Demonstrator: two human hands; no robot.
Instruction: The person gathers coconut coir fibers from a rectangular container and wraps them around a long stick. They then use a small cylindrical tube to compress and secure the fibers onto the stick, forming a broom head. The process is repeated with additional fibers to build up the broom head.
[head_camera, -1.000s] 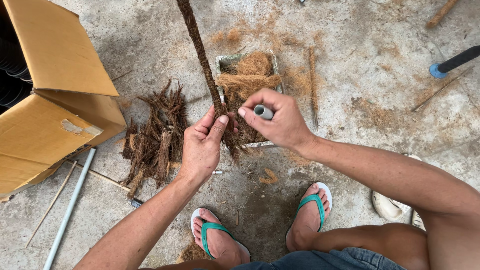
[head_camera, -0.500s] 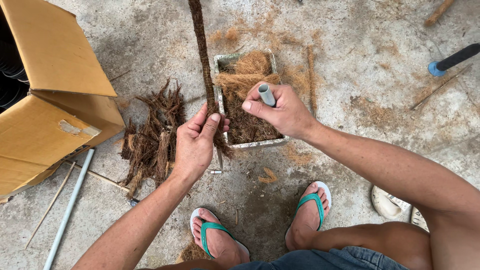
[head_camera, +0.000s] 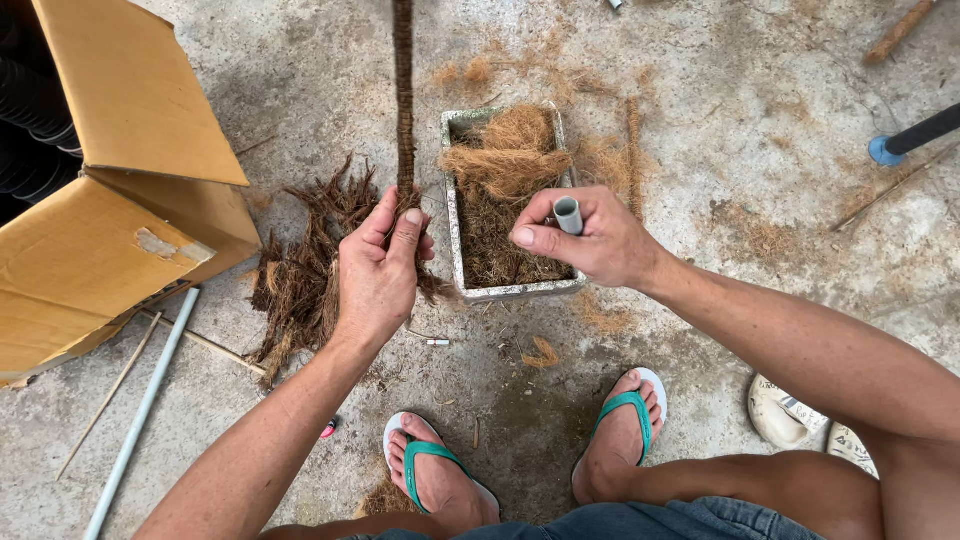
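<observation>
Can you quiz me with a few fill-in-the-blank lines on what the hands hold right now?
The left hand grips a fibre-wrapped ____ that rises out of the top of the view.
The right hand holds a short grey ____ over the tray.
The tray holds loose brown ____.
The cardboard box lies on the person's ____ side.

Missing words: pole; tube; fibre; left

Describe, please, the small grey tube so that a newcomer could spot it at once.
Find the rectangular tray of brown fibre on the concrete floor. Just above its right edge, the right hand pinches a short grey tube. Unlike the long pipe lying at left, it is stubby and open-ended.
</observation>
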